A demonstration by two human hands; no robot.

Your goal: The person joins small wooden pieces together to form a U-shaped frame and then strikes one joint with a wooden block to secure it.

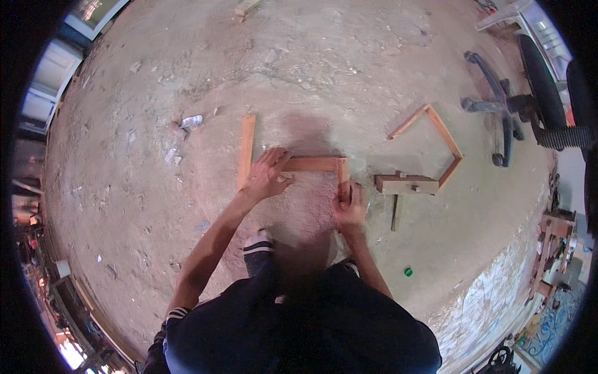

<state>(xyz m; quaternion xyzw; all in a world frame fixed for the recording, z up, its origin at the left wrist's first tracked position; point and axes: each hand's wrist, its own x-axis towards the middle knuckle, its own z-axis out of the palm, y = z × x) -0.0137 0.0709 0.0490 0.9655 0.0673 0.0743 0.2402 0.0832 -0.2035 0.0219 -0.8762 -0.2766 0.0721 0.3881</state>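
Several wooden strips form an angular frame on the dirt floor before me: a long left strip (247,140), a crosspiece (314,164) and a short right strip (342,171). My left hand (266,176) grips where the left strip and crosspiece come together; its fingers reach over the wood and its thumb points right. That joint is hidden beneath it. Around the near end of the right strip, the fingers of my right hand (350,207) are curled. The far right corner, between crosspiece and right strip, shows uncovered.
To the right lie a wooden block mallet (408,185) and a bent chain of thin strips (445,131). A green cap (408,272) is nearer me. An office chair base (498,106) stands far right. Crumpled plastic (192,122) lies left; a wood offcut (246,7) lies far ahead.
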